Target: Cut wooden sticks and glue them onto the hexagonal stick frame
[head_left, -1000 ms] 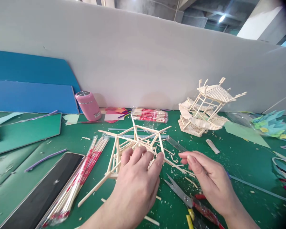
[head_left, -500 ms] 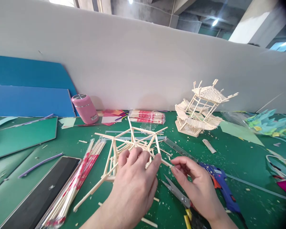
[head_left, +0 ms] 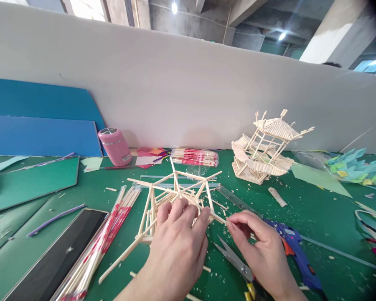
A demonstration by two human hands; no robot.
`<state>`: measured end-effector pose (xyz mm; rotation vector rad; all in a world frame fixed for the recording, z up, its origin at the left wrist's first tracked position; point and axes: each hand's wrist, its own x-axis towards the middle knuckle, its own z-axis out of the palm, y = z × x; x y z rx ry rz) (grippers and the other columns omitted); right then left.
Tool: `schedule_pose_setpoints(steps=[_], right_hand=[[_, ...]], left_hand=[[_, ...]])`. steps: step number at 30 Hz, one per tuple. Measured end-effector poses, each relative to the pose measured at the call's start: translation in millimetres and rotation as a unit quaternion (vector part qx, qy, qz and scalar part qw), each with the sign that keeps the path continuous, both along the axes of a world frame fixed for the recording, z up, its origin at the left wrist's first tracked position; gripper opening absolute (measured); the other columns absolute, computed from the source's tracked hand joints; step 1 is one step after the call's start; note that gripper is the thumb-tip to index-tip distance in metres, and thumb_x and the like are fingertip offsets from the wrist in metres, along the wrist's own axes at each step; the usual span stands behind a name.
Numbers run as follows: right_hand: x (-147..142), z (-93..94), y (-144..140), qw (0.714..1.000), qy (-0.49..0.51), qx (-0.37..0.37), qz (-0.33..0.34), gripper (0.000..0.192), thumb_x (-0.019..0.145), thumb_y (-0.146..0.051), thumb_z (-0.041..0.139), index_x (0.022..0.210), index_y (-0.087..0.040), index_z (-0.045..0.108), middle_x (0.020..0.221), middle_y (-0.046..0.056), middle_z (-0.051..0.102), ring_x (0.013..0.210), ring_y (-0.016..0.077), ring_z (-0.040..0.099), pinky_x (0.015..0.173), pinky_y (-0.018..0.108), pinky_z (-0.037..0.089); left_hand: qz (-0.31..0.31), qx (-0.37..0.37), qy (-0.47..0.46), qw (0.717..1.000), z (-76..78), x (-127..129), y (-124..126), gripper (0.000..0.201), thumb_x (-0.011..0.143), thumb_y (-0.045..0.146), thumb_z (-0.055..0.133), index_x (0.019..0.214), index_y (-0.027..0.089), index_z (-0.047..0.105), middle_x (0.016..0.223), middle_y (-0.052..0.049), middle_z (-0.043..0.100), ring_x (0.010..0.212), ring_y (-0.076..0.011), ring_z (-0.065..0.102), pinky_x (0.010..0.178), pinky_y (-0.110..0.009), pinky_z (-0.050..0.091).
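Left hand: left hand (head_left: 175, 246) lies palm down on the near side of the frame (head_left: 178, 196), fingers spread and curled over its sticks, pressing it to the worktop (head_left: 316, 213).
Right hand: right hand (head_left: 260, 246) sits just right of the left, thumb and forefinger pinched on the tip of one stick (head_left: 217, 218) that juts from the frame's right side.
Frame: open lattice of pale wooden sticks, lying flat at the middle of the worktop, partly under the left hand.
Scissors: scissors (head_left: 233, 259) lie between the two hands, blades open, pointing far-left; handles are hidden near the right wrist.
Glue gun: blue glue gun (head_left: 296, 251) lies on the worktop just right of the right hand.
Ruler: clear ruler (head_left: 235, 200) lies far of the right hand, touching the frame's right edge.
Stick packs: one pack (head_left: 103, 238) runs near-left of the frame; another pack (head_left: 194, 156) lies far of it, by the wall.
Model: finished stick pavilion (head_left: 265, 148) stands far right, well apart from the hands.
Cup: pink cup (head_left: 115, 146) stands far left by the wall.
Tablet: dark tablet (head_left: 53, 255) lies near left, beside the near pack.
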<state>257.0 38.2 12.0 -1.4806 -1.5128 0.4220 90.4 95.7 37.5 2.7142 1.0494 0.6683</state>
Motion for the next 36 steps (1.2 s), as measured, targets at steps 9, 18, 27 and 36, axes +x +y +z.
schedule_pose_setpoints(steps=[9,18,27,36], right_hand=[[4,0.6,-1,1.000,-0.003,-0.003,0.020,0.006,0.082,-0.020,0.052,0.078,-0.021,0.057,0.069,-0.001,0.052,0.059,0.0125,0.046,0.054,0.024,0.039],[5,1.4,-1,1.000,0.001,-0.003,0.027,0.006,0.082,-0.018,0.053,0.079,-0.021,0.057,0.071,-0.001,0.052,0.060,0.0120,0.047,0.054,0.023,0.039],[6,-1.4,-1,1.000,0.004,-0.010,0.025,0.006,0.082,-0.020,0.053,0.079,-0.022,0.057,0.071,-0.001,0.053,0.060,0.0123,0.046,0.054,0.023,0.039],[15,-6.2,-6,0.994,0.097,-0.042,-0.014,0.019,0.087,-0.032,0.045,0.095,-0.025,0.060,0.084,0.001,0.061,0.074,0.0138,0.055,0.064,0.020,0.046]], left_hand=[[0.003,-0.009,0.003,1.000,1.1,1,0,0.027,0.081,0.015,0.040,0.100,0.018,0.058,0.087,-0.007,0.060,0.088,-0.0279,0.045,0.076,-0.047,0.031],[0.007,-0.015,0.010,1.000,1.9,0,0,0.027,0.080,0.016,0.041,0.102,0.018,0.057,0.089,-0.008,0.059,0.089,-0.0280,0.044,0.077,-0.047,0.031],[0.011,-0.007,0.011,1.000,0.8,1,0,0.029,0.082,0.016,0.037,0.102,0.020,0.057,0.088,-0.007,0.059,0.088,-0.0278,0.044,0.076,-0.046,0.031],[0.004,-0.006,0.025,1.000,2.0,-1,-1,0.039,0.081,0.014,0.039,0.117,0.025,0.049,0.093,-0.006,0.058,0.090,-0.0276,0.043,0.077,-0.046,0.031]])
